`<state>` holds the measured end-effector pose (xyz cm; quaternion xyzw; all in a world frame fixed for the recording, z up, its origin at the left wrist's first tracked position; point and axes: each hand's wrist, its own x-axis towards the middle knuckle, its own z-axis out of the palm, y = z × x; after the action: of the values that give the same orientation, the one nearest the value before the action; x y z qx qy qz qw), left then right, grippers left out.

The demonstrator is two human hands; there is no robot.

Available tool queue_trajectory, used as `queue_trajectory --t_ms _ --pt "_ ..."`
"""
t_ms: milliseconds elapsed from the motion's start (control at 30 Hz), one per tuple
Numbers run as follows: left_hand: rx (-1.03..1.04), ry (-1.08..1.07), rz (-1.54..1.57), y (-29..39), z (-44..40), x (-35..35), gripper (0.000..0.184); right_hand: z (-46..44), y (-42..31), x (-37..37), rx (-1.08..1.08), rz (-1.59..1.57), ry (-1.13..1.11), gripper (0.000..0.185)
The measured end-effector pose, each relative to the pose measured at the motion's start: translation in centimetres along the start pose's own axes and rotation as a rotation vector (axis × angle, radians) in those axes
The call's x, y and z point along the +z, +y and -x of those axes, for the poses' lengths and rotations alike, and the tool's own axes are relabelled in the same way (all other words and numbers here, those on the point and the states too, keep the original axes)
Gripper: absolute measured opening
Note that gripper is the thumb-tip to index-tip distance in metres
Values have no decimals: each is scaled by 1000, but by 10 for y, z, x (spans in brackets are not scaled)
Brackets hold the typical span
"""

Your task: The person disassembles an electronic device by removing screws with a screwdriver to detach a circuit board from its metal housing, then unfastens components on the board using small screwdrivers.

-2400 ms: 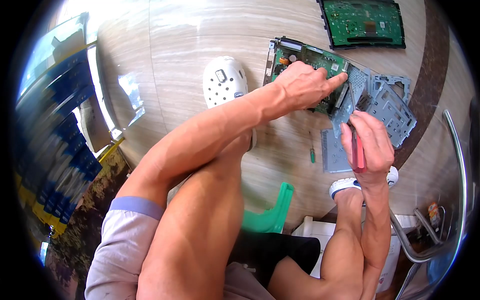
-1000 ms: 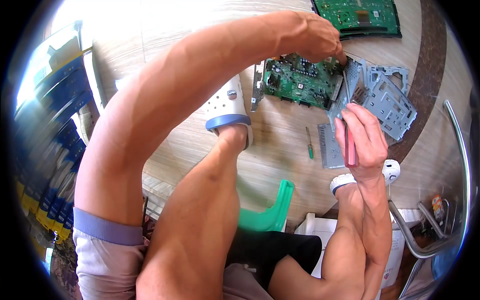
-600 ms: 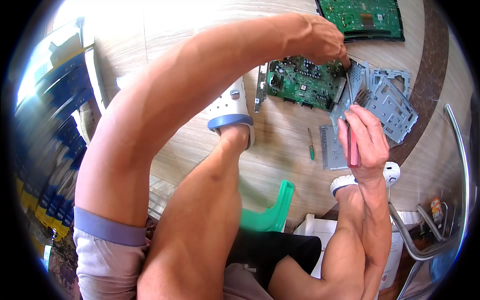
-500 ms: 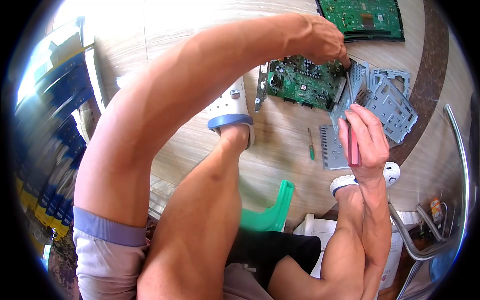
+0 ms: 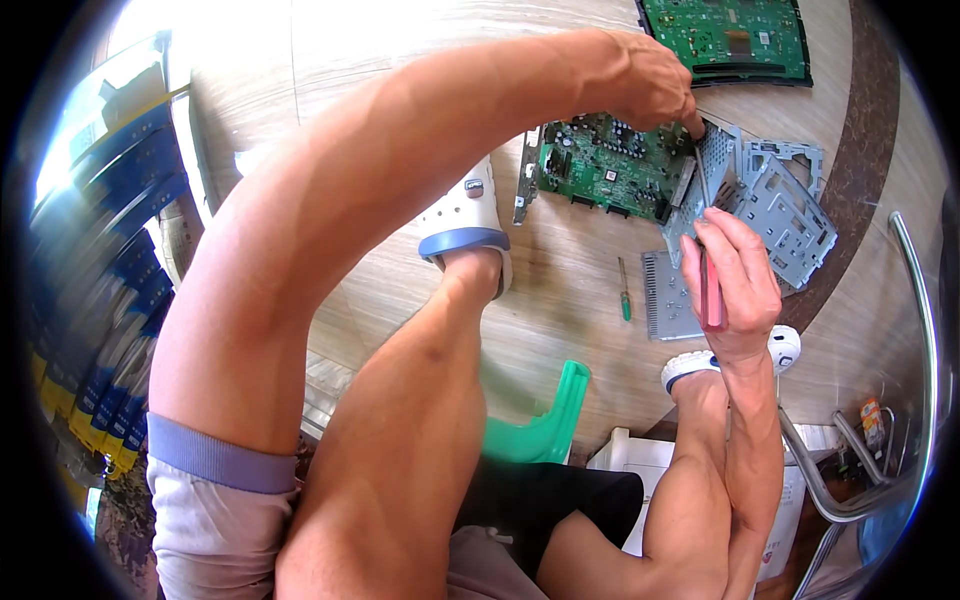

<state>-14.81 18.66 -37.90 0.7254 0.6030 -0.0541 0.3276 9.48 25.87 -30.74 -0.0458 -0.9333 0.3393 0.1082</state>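
Observation:
My right hand (image 5: 738, 270) is wrapped round the red handle of a screwdriver (image 5: 712, 292). The metal shaft points away from me, its tip at the joint between a green circuit board (image 5: 590, 165) and a perforated grey metal panel (image 5: 714, 155). Over the board's far right corner, my left hand (image 5: 650, 85) is curled with its fingers closed on the edge, a fingertip close to the screwdriver's tip. The undersides of those fingers are hidden. A metal bracket (image 5: 526, 175) runs along the board's left side.
A grey metal plate with cut-outs (image 5: 790, 220) lies right of the board, a slotted plate (image 5: 668, 295) nearer me. A small green-handled screwdriver (image 5: 625, 300) is on the floor. Another green board (image 5: 725, 35) sits at the far edge. A green plastic stool (image 5: 545, 425) and chrome tubing (image 5: 925, 330) are close by.
Both hands keep their grips and the screwdriver stays at the same spot. The whole view has shifted very slightly.

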Motion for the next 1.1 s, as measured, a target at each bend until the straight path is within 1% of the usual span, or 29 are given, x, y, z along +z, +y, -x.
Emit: queue_trajectory --t_ms 400,600,700,800,900,1100 --pt "4 24 9 1 0 1 59 2 3 1 -1 -5 3 31" --pt "-38 5 31 2 3 -1 59 1 1 -1 -2 -7 -9 31" --pt "-1 22 25 0 -1 3 59 -1 -1 -3 -4 -17 1 30" --pt "-16 -1 27 0 -1 2 59 -2 -1 -4 12 -21 -9 30" --pt "-13 21 18 1 0 1 60 -3 -2 -5 45 -29 -17 30" --pt "-30 31 14 2 2 1 60 -1 0 -4 44 -39 -13 31"
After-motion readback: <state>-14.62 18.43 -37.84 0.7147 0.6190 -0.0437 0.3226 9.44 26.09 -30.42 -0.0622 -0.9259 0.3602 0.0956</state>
